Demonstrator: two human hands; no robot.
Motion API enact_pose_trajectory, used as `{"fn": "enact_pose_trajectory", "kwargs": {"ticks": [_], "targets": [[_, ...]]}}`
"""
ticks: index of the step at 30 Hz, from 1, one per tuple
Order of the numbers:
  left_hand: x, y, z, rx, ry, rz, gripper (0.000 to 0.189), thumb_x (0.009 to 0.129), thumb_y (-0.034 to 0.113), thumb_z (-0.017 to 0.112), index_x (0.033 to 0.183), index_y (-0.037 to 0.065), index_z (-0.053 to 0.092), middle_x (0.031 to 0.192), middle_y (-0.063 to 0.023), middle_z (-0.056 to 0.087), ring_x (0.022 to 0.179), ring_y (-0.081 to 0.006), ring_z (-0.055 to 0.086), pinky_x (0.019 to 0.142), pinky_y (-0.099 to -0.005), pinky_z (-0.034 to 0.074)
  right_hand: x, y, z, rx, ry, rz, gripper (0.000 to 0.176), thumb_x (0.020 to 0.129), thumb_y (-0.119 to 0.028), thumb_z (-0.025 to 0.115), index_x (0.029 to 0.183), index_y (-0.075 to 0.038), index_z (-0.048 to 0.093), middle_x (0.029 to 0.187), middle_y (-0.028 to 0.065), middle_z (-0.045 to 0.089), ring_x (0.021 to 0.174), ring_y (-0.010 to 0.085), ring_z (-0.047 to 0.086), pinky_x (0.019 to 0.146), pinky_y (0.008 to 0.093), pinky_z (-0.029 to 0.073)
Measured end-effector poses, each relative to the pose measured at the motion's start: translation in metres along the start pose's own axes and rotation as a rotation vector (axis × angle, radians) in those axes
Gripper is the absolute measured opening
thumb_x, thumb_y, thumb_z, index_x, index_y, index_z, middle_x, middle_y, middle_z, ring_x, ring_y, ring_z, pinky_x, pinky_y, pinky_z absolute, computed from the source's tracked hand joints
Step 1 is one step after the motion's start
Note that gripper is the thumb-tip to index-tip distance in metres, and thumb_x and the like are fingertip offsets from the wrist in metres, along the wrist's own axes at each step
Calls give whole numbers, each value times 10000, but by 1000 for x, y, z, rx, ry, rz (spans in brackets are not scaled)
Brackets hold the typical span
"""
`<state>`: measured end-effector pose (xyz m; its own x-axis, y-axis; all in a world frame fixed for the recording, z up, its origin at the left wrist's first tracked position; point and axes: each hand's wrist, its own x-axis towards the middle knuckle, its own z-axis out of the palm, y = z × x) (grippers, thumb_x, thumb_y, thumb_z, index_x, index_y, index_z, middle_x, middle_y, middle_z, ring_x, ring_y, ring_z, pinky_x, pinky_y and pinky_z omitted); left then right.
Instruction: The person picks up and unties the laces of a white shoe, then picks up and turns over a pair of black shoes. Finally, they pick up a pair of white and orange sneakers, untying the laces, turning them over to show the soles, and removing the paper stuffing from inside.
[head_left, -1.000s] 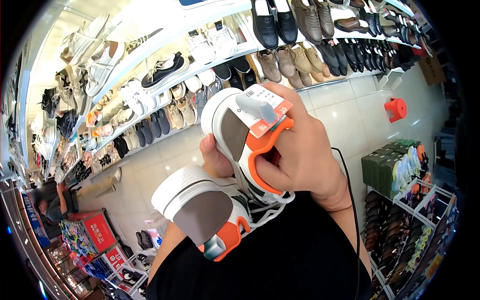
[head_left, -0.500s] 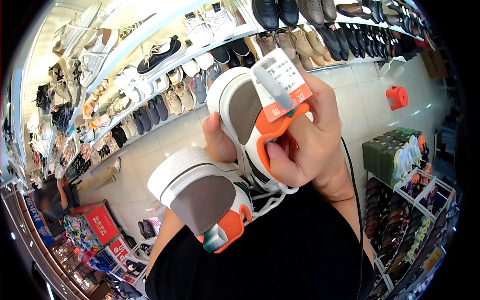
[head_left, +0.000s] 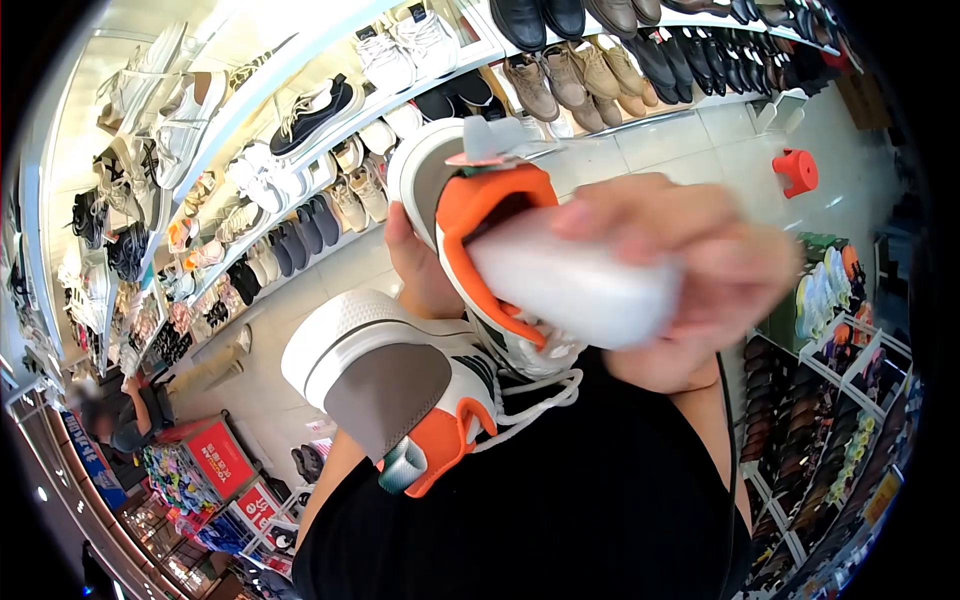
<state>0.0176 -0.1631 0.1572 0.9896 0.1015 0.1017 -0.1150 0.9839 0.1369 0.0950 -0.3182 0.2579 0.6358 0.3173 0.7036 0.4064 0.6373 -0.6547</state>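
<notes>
My left hand (head_left: 425,270) is wrapped round the upper sneaker (head_left: 480,255) from its far side, most of its fingers hidden. That sneaker is white and grey-brown with an orange collar, and its price tag (head_left: 495,142) is seen nearly edge-on. A matching sneaker (head_left: 390,385) hangs below it, heel towards me, white laces loose. My right hand (head_left: 700,270), blurred by motion, grips white shoe stuffing (head_left: 590,280), a smooth bulky wad. One end of the wad is at the opening of the upper sneaker.
Lit shelves (head_left: 370,105) of shoes curve along the far side. A red stool (head_left: 795,173) stands on the tiled floor (head_left: 670,150). Racks of footwear (head_left: 850,350) are at the right. Another person (head_left: 130,410) is at the left by red display bins (head_left: 215,455).
My right hand has moved right and drawn the white stuffing partly out of the upper sneaker. The tag has swung flat. Both sneakers have shifted slightly left.
</notes>
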Motion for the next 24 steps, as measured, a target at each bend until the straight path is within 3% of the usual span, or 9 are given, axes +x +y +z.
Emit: {"fn": "enact_pose_trajectory", "kwargs": {"ticks": [3,5,7,9,11,13,17,19,24], "targets": [[5,12,17,40,-63,-169,1043,867,872,397,1536,72,404,1485,-233,508,1352,-457,511,1088,-619,441,6,-17,-23,0,193,-194,361,887,-211,697,1225,-255,577,1222,52,588,893,285,570,841,463,458],[5,16,24,224,152,-191,1028,894,858,370,1562,76,379,1504,-242,490,1358,-461,503,1105,-627,419,15,-37,-63,-145,27,-262,330,941,-378,627,1244,-249,614,1297,74,589,854,263,552,806,420,429],[9,13,26,182,105,-123,1005,913,841,353,1557,71,385,1505,-243,489,1372,-443,493,1117,-615,409,37,-48,-69,-360,-358,-154,509,908,-566,624,1200,-152,672,1297,123,637,746,237,545,713,356,424],[12,12,22,91,-51,-88,993,928,829,331,1554,60,387,1502,-238,493,1382,-416,490,1135,-590,398,48,-45,-49,-568,-660,-12,750,782,-690,698,1147,-35,702,1190,150,698,614,231,542,613,316,431],[11,12,17,285,-64,-82,1008,927,835,307,1552,48,382,1500,-226,497,1379,-388,494,1154,-549,387,48,-35,-31,-737,-799,38,938,639,-768,757,1144,20,706,1156,146,718,582,247,560,586,320,454],[10,10,24,363,57,-94,1016,935,832,257,1546,30,378,1486,-216,510,1354,-352,516,1169,-476,379,44,-28,-22,-858,-852,125,954,571,-770,777,1099,22,706,1100,116,709,630,276,606,604,350,480],[14,9,27,352,-44,-136,958,964,788,259,1543,34,376,1486,-215,500,1349,-373,514,1156,-494,394,47,-32,-6,-1034,-1087,339,884,548,-770,783,928,21,679,906,81,644,685,303,658,623,385,506],[20,6,29,231,-164,-82,937,969,778,268,1542,45,375,1485,-210,499,1343,-379,516,1152,-501,398,54,-29,4,-1098,-1208,472,876,552,-774,788,903,21,674,903,83,644,683,302,662,618,392,510],[18,4,20,217,-110,-51,891,982,753,282,1551,72,365,1469,-184,514,1330,-380,524,1144,-508,408,61,-28,11,-1138,-1311,604,874,560,-768,802,896,30,679,922,94,659,701,302,684,610,396,523]]}}
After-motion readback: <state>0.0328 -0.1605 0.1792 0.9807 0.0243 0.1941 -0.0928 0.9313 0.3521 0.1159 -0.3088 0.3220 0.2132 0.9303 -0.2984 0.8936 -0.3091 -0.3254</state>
